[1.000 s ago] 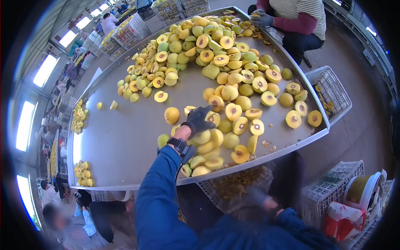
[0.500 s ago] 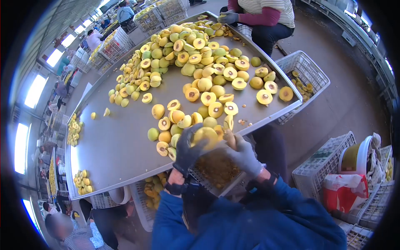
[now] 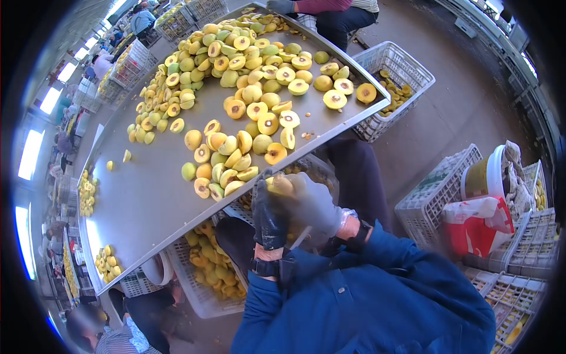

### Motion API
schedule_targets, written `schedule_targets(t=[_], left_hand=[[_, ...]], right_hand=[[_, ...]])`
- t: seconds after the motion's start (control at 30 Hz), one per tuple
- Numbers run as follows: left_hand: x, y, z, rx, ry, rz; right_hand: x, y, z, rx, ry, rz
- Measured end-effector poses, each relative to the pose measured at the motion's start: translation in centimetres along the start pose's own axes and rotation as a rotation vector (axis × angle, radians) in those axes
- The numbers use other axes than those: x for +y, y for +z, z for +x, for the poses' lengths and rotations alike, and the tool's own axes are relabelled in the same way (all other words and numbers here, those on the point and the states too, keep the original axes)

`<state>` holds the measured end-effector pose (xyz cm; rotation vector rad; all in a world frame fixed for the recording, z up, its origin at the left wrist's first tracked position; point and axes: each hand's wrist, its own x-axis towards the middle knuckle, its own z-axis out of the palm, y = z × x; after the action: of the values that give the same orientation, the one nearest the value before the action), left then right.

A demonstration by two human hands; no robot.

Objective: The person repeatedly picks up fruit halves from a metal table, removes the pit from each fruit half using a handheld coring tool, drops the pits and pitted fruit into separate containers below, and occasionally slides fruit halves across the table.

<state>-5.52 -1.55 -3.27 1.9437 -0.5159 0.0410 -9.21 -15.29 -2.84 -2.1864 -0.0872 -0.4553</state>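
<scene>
My left hand (image 3: 270, 212), in a dark glove, is closed around a yellow peach piece (image 3: 279, 185) just off the table's near edge. My right hand (image 3: 318, 207), in a grey glove, is pressed against the same fruit. It is blurred, its fingers curled; a thin pale strip shows below it, and I cannot tell whether it is a tool. Beneath both hands sits a crate (image 3: 323, 167), partly hidden. On the metal table (image 3: 153, 194) beyond lie many peach halves (image 3: 268, 123), several with brown pits or hollows showing.
A crate of peach pieces (image 3: 203, 268) stands under the table at left. Another white crate (image 3: 407, 71) is by the right corner. At right are stacked crates (image 3: 433, 189), a bucket (image 3: 484, 177) and a red-and-white bag (image 3: 479, 224). Other people sit around, one across the table (image 3: 330, 17).
The view has shifted, so the table sits further left and up. Both hands have come closer together and nearer my body, off the table edge. More peach halves lie near the edge.
</scene>
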Motion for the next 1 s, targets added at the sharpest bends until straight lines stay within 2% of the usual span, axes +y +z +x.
schedule_targets(t=[0.03,0.07,0.17,0.3,0.43,0.47,0.57,0.63,0.67,0.7,0.77,0.8,0.83,0.9,1.0], left_hand=[[-0.1,0.1,-0.3,-0.009,-0.029,-0.044],[-0.3,0.5,-0.6,0.116,-0.027,-0.136],[0.3,-0.1,-1.7,0.149,0.015,-0.062],[0.9,-1.0,-1.4,0.199,0.323,0.337],[1.3,-1.0,-1.4,0.162,0.215,0.268],[1.4,-1.2,-1.4,0.125,0.260,0.383],[0.1,0.3,-2.0,0.100,-0.020,-0.275],[0.4,0.6,-1.9,0.104,-0.241,-0.700],[0.6,0.5,-1.5,0.130,-0.247,-0.807],[1.1,0.0,-1.3,0.170,-0.255,-0.901],[1.8,0.8,-0.7,0.298,-0.192,-0.889],[1.7,0.9,-0.3,0.351,-0.148,-0.677],[1.9,0.8,-0.1,0.396,-0.104,-0.466],[2.7,-0.1,0.1,0.472,-0.157,-0.511],[3.0,-0.6,0.1,0.504,-0.184,-0.487]], right_hand=[[0.0,0.0,-0.2,0.000,-0.016,0.012],[-0.1,0.2,-0.3,-0.010,-0.010,0.016],[-0.2,0.9,-0.5,-0.056,0.048,0.013],[-1.6,0.6,-0.1,0.000,0.162,0.130],[-1.7,0.9,0.0,0.029,0.176,0.161],[-1.5,0.8,0.0,0.035,0.168,0.159],[-1.4,0.2,0.2,-0.032,0.230,0.159],[-1.8,-0.7,0.5,-0.004,0.401,0.519],[-2.1,-0.6,0.6,-0.002,0.482,0.709],[-2.0,0.0,0.6,-0.036,0.513,0.820],[-1.5,1.1,0.5,-0.117,0.581,1.048],[-2.0,0.9,0.8,-0.130,0.514,1.107],[-1.8,0.7,0.9,-0.141,0.439,0.868],[-2.8,-1.3,0.6,-0.193,0.317,0.217],[-3.5,-1.9,-0.6,-0.131,0.115,0.092]])
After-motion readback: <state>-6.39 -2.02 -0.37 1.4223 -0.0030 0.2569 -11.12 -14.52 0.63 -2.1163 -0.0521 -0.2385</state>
